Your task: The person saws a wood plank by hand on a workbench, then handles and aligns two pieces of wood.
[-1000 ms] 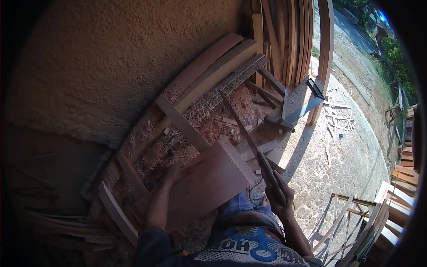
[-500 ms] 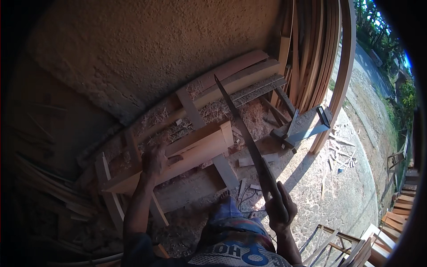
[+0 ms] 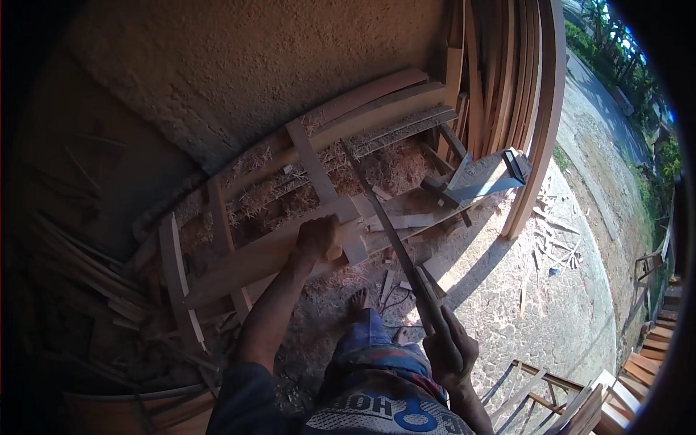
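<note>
A handsaw (image 3: 395, 243) is gripped by its handle in my right hand (image 3: 451, 346), its long dark blade pointing up and away, seen nearly edge-on. The blade crosses in view just beyond the right end of a wide pale board (image 3: 250, 259); whether it touches the wood I cannot tell. My left hand (image 3: 317, 238) is closed on that board close to its right end, the fingers partly hidden. Beneath the board are crosspieces of a low wooden frame (image 3: 310, 161), which carry it.
Shavings (image 3: 395, 168) litter the frame and floor. A metal-edged wooden piece (image 3: 486, 190) sits to the right. Tall planks (image 3: 500, 87) lean on the rough wall (image 3: 290, 58). Scrap wood (image 3: 94, 268) lies at the left, offcuts (image 3: 551, 239) on the ground at right.
My left hand has slid right along the board and closed near its end. The board has tipped from showing its side to lying flatter. The saw stays in my right hand, its tip slightly lower.
</note>
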`<move>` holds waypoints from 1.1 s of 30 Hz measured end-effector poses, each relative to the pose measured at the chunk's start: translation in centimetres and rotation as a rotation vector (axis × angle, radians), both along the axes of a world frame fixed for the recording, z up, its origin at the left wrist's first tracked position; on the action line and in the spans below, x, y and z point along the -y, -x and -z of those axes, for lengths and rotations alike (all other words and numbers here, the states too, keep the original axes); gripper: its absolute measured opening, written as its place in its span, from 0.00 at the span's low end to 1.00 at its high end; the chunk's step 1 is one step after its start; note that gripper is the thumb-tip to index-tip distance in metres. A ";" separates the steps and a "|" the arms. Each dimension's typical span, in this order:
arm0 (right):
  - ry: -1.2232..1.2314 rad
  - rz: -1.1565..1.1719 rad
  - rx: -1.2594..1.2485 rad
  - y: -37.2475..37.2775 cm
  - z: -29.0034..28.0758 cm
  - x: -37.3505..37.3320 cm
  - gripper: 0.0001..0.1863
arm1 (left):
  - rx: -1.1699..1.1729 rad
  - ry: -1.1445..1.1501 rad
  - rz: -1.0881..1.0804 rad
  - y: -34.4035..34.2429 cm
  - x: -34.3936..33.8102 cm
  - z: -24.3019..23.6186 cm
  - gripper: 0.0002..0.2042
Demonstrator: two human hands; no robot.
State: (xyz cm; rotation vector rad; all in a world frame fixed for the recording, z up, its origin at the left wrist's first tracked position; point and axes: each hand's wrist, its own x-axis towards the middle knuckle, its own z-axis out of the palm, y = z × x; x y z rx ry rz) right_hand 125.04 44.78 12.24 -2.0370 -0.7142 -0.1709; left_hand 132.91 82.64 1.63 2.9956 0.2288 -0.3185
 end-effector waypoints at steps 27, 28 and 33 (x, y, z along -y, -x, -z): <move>0.014 -0.130 -0.408 5.5 -0.5 4.4 0.32 | 0.232 -0.177 -0.046 3.7 5.9 4.0 0.24; 0.037 -0.125 -0.384 5.8 -0.6 4.7 0.31 | 0.225 -0.166 -0.048 3.7 6.0 3.6 0.24; -0.041 -0.127 -0.400 3.4 1.2 2.0 0.31 | 0.194 -0.217 -0.041 3.1 5.3 4.1 0.25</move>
